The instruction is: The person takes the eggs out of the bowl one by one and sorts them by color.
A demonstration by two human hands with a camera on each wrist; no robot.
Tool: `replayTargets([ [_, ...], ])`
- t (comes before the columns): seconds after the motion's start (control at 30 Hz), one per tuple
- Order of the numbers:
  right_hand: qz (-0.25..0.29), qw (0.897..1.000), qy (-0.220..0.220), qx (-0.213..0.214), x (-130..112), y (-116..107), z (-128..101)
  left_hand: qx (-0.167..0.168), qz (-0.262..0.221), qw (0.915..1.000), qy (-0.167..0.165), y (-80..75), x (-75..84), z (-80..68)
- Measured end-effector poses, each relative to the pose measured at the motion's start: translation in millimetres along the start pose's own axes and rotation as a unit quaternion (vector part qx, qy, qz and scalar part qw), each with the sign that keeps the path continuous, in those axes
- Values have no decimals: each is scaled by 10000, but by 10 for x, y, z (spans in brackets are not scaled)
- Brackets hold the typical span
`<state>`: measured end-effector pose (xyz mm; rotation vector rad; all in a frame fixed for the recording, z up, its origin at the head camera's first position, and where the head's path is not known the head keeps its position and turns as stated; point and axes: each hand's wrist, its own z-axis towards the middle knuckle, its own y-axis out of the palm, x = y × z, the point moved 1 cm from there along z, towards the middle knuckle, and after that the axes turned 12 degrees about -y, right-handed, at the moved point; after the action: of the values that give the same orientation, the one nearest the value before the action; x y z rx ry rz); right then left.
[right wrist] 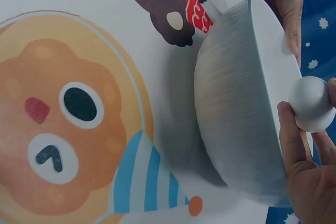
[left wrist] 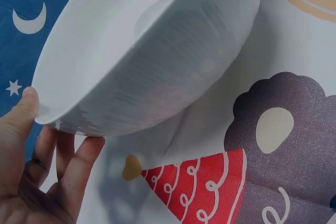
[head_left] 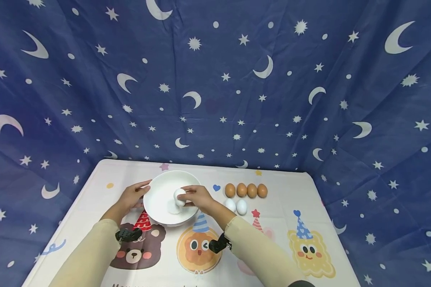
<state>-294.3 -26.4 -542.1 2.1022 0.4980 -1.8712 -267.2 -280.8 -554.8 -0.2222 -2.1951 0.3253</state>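
Right hand (head_left: 198,196) pinches white egg (head_left: 179,197) above white bowl (head_left: 158,199). Left hand (head_left: 132,196) grips bowl's left rim; left wrist view alone shows fingers (left wrist: 79,166) curled beneath it.

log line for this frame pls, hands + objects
left hand: holds white bowl rim | right hand: pinches white egg over bowl | table: four brown eggs, two white eggs right of bowl

Between both hands the round white ceramic bowl (head_left: 161,199) blocks passage. Right of the right hand (head_left: 198,197), four brown eggs (head_left: 246,190) and two white eggs (head_left: 236,206) crowd the cloth; nearer the sleeves the printed tablecloth (head_left: 273,247) lies open.
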Motion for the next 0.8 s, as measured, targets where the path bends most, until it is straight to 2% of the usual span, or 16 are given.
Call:
replayTargets([
  [0.43,149,9998,62,-79,-169,-314,-300,-28,82,9999,62,-11,16,22],
  [0.8,390,9991,100,122,-125,-669,-552,47,129,9999,-52,19,-11,37],
])
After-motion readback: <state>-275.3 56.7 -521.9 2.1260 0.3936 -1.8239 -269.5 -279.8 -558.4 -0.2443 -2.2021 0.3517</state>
